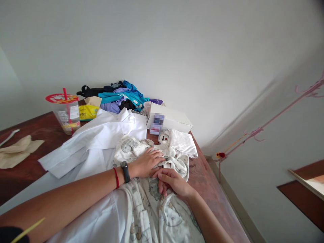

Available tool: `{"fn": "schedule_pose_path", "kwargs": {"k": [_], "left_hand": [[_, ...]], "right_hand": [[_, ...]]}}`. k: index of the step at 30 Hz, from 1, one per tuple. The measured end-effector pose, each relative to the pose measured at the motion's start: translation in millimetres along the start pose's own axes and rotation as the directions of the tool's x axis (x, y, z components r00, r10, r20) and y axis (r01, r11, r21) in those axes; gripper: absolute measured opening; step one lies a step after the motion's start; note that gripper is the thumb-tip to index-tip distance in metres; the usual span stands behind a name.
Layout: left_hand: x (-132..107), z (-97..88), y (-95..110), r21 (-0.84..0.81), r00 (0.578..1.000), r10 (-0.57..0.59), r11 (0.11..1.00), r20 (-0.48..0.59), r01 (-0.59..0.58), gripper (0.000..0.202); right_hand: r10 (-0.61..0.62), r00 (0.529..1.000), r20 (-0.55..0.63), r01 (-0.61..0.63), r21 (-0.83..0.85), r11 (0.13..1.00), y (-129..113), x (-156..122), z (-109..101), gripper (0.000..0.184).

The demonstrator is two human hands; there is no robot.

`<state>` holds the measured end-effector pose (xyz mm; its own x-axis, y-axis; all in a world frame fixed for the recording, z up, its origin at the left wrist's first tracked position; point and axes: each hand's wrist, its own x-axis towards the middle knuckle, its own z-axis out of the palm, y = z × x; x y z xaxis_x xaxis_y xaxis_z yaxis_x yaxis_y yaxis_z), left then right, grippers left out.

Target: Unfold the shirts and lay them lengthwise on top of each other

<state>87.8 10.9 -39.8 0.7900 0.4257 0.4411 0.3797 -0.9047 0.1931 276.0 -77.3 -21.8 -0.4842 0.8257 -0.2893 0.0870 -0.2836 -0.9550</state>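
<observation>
A white shirt with grey cartoon prints (pixel 172 216) lies spread on the table in front of me, its front placket running toward me. My left hand (pixel 148 163) rests flat on its upper part, fingers stretched out, with a dark watch and a red string on the wrist. Close beside it, my right hand (pixel 174 182) has its fingers curled at the shirt's front, closed on the fabric; the fingertips are partly hidden. A plain white shirt (pixel 101 135) lies to the left, partly under my left arm. Beyond my hands is a folded white ribbed garment (pixel 183 143).
On the wooden table (pixel 202 182) stand a plastic cup with straw (pixel 67 116) and a white box (pixel 169 118). A yellow packet (pixel 88 112), brown paper (pixel 21 150) and piled clothes (pixel 121 96) lie around. A pink hook stand (pixel 255 131) rises at right.
</observation>
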Motion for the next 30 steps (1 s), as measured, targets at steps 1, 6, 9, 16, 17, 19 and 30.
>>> {"fn": "schedule_pose_path", "kwargs": {"k": [1, 6, 9, 16, 17, 19, 30], "left_hand": [[0.0, 0.3, -0.2, 0.002, 1.000, 0.001, 1.000, 0.001, -0.001, 0.039], [0.2, 2.4, -1.5, 0.010, 1.000, 0.005, 1.000, -0.005, -0.005, 0.039], [0.3, 2.8, -1.9, 0.006, 1.000, 0.007, 1.000, -0.005, -0.007, 0.039], [0.0, 1.9, -1.3, 0.005, 1.000, 0.002, 1.000, -0.006, -0.002, 0.039], [0.0, 1.8, -1.2, 0.006, 1.000, 0.002, 1.000, -0.009, -0.002, 0.038], [0.0, 1.8, -1.1, 0.009, 1.000, 0.003, 1.000, -0.010, -0.003, 0.038], [-0.4, 2.1, -2.1, 0.010, 1.000, 0.008, 1.000, 0.003, -0.008, 0.038]], "right_hand": [[-0.002, 1.000, 0.001, 0.002, -0.003, 1.000, 0.5, 0.1, -0.1, 0.053], [-0.001, 1.000, 0.002, 0.001, -0.015, 1.000, 2.3, 0.2, -1.0, 0.053], [0.000, 1.000, 0.006, 0.000, -0.023, 1.000, 2.7, 0.2, -1.1, 0.053], [0.001, 1.000, 0.004, -0.001, -0.029, 1.000, 2.2, 0.4, -0.7, 0.053], [0.002, 1.000, 0.007, -0.002, -0.033, 0.999, 2.1, 0.4, -0.7, 0.053], [0.003, 1.000, 0.009, -0.003, -0.037, 0.999, 2.1, 0.3, -0.6, 0.054], [0.002, 1.000, 0.002, -0.002, -0.042, 0.999, 4.1, 0.8, -0.8, 0.054]]}}
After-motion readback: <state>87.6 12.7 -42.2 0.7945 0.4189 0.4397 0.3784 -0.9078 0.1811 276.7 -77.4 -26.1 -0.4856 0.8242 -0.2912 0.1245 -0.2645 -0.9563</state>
